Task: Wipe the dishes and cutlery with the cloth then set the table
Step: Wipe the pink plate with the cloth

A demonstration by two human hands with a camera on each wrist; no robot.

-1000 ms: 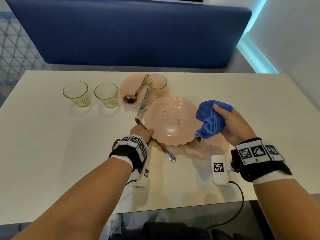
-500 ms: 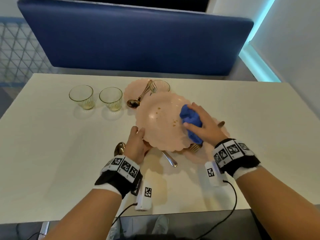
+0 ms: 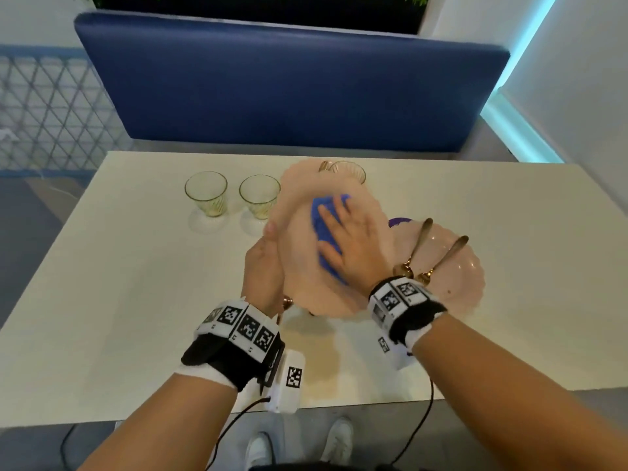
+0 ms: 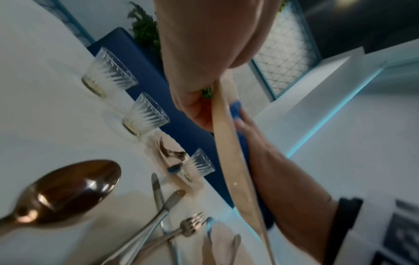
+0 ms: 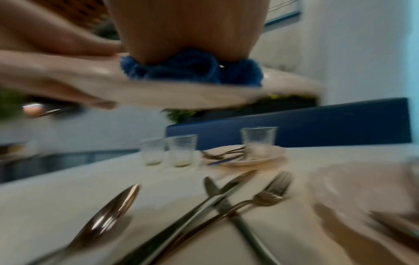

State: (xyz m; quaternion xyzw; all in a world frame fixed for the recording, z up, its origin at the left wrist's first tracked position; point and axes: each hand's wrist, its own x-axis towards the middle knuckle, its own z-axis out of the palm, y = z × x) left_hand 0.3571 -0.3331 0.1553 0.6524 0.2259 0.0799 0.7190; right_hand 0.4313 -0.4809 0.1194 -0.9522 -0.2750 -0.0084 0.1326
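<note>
My left hand (image 3: 268,253) grips the left rim of a pink scalloped plate (image 3: 306,294) and holds it lifted and tilted above the table. My right hand (image 3: 346,236) lies flat on a blue cloth (image 3: 323,226), pressing it against the plate's face. The left wrist view has the plate (image 4: 229,152) edge-on, with the cloth (image 4: 235,107) behind it. On the table under the plate lie a spoon (image 5: 108,215), a knife (image 5: 226,206) and a fork (image 5: 272,190), crossing one another.
A second pink plate (image 3: 455,287) at the right carries two gold utensils (image 3: 419,243). Two glasses (image 3: 205,193) (image 3: 260,197) stand at the back left. A third glass (image 3: 348,171) stands on a small plate (image 5: 249,161) with cutlery. A blue bench (image 3: 289,90) backs the white table (image 3: 136,300).
The left hand has lifted the pink plate off the table and tilted it up. The right hand has brought the cloth onto its face and slid it toward the middle.
</note>
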